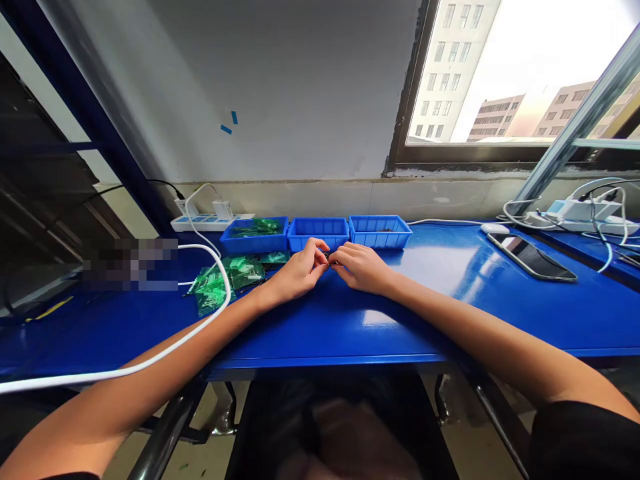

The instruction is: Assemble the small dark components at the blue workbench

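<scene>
My left hand (pixel 301 272) and my right hand (pixel 361 268) meet over the blue table, just in front of the bins. Both are closed in a pinch, fingertips close together. A small dark piece shows between them, too small to name; I cannot tell which hand bears it. Behind the hands stand three blue bins: the left bin (pixel 255 244) with green-tipped items in it, the middle bin (pixel 320 230) and the right bin (pixel 380 235) with a few small dark pieces. Clear bags of green and white parts (pixel 220 283) lie left of my left hand.
A white cable (pixel 227 273) arches across my left forearm. A phone (pixel 533 257) and a white mouse-like object (pixel 495 229) lie at the right. Power strips stand at the back left (pixel 200 221) and the far right (pixel 575 215), with tangled cords. The table's front edge (pixel 325 363) is near me.
</scene>
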The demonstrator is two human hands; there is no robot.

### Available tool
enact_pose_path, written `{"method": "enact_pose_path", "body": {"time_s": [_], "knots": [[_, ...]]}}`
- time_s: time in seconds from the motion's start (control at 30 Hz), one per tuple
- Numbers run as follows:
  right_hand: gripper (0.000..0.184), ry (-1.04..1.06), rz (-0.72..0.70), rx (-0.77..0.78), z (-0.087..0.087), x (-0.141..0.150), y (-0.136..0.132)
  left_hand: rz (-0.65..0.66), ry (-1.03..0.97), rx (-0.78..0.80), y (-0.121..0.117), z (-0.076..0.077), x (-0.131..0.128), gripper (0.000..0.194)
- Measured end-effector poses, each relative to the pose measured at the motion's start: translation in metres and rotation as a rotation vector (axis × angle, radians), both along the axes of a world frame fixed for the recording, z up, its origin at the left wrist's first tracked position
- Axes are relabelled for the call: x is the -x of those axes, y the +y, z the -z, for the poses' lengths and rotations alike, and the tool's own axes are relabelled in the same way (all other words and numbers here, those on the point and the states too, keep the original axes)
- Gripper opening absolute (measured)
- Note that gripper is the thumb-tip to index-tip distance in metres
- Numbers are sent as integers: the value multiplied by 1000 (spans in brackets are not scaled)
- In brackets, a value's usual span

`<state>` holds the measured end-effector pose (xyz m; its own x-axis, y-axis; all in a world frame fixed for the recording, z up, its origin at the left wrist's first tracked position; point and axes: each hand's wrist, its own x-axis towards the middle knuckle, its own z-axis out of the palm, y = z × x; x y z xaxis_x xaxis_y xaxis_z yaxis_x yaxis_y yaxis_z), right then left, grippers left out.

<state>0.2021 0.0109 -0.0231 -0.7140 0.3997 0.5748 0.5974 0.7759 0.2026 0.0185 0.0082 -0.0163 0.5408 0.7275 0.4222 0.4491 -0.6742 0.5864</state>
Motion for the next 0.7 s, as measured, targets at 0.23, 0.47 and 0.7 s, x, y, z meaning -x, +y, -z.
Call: {"method": "enact_pose_path", "body": {"time_s": [0.23, 0.47, 0.7], "knots": [[19, -5, 13, 28, 1, 0, 1, -16, 99, -2, 1, 4, 0, 30], [16, 31, 35, 73, 0, 1, 1, -98, 275, -14, -1, 0, 2, 16], [14, 63, 33, 109, -2, 3, -2, -183, 345, -34, -2, -4, 1, 16]]}}
